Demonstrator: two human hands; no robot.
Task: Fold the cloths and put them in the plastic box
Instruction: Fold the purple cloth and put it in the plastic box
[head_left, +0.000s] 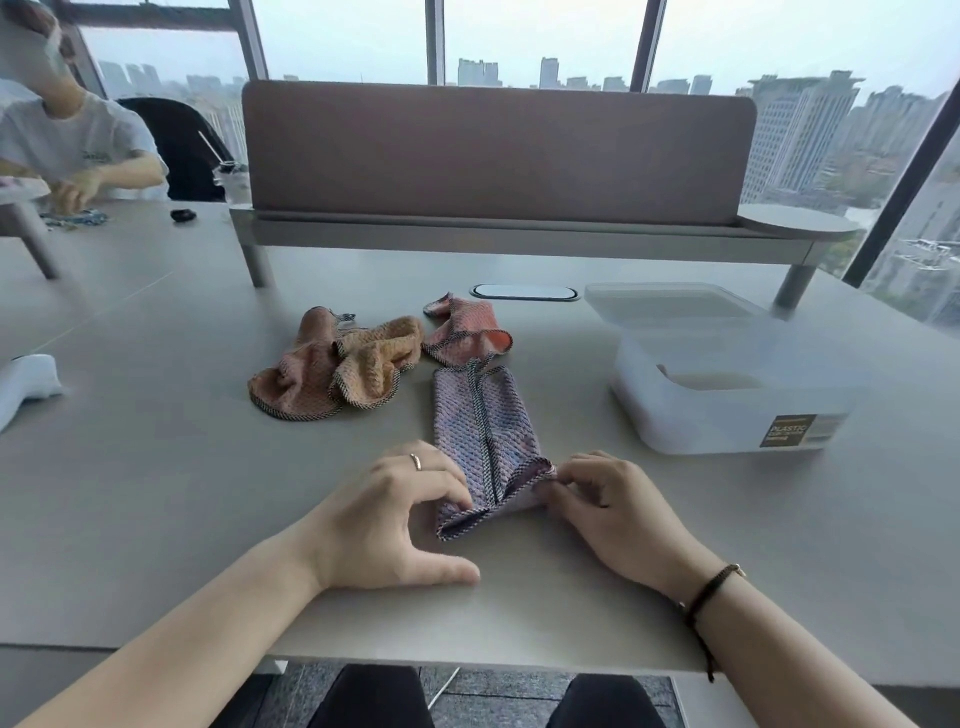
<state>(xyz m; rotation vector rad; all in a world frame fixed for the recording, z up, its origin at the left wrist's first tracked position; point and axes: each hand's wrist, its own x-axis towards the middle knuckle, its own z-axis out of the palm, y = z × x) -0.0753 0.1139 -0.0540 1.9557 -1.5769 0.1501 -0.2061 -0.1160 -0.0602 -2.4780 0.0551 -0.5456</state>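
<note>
A purple cloth (485, 426) lies on the table in a long narrow strip, both sides folded in to a middle seam. My left hand (395, 514) pinches its near left corner, and my right hand (618, 512) pinches its near right corner, which is lifted slightly. Beyond it lie crumpled cloths: a pink one (298, 376), an orange-tan one (376, 358) and a salmon one (462, 332). The translucent plastic box (727, 410) stands open at the right, with its lid (675, 306) resting against its far side.
A desk divider on a raised shelf (498, 156) spans the back of the table. A cable slot (524, 292) sits behind the cloths. A white object (26, 384) lies at the left edge. Another person (67, 140) sits at the far left.
</note>
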